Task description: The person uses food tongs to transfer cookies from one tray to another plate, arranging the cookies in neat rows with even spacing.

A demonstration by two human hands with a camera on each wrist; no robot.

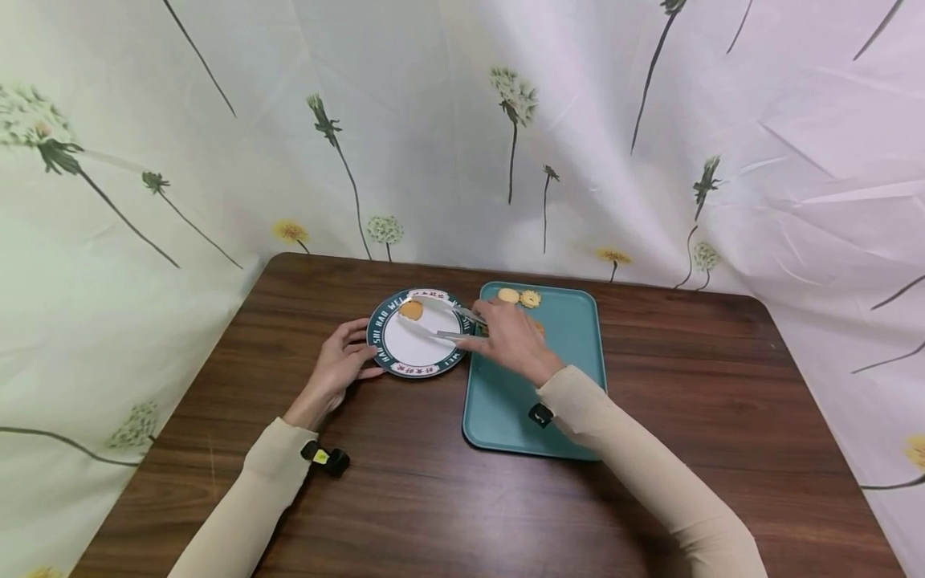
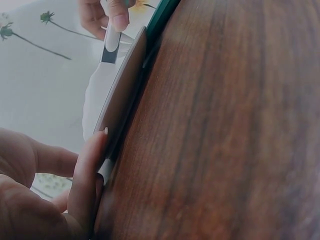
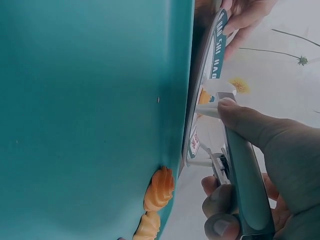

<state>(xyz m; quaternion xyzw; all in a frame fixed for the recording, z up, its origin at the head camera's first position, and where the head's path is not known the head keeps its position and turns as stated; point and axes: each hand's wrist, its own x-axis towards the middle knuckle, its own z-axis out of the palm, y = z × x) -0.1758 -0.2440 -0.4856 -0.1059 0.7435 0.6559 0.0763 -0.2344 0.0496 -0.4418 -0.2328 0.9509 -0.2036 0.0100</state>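
Note:
My left hand (image 1: 340,359) holds a round plate (image 1: 419,369) by its left rim, the thumb over the edge. The plate has a white middle and a dark green lettered border; in the left wrist view its underside (image 2: 120,90) sits close over the table. In my right hand (image 1: 513,337) is a pair of tongs (image 3: 245,170) with white tips, gripped by the handles. Those tips reach over the plate, on either side of an orange-brown cookie (image 1: 411,311) near its upper left. Part of the cookie is hidden by the tongs in the right wrist view.
Right of the plate lies a teal tray (image 1: 535,417), its left edge close to the plate's rim. Pale cookies (image 1: 531,299) sit at its far end, and a swirled cookie (image 3: 159,189) near one edge. A flower-patterned cloth (image 1: 448,160) hangs behind the brown wooden table (image 1: 405,498).

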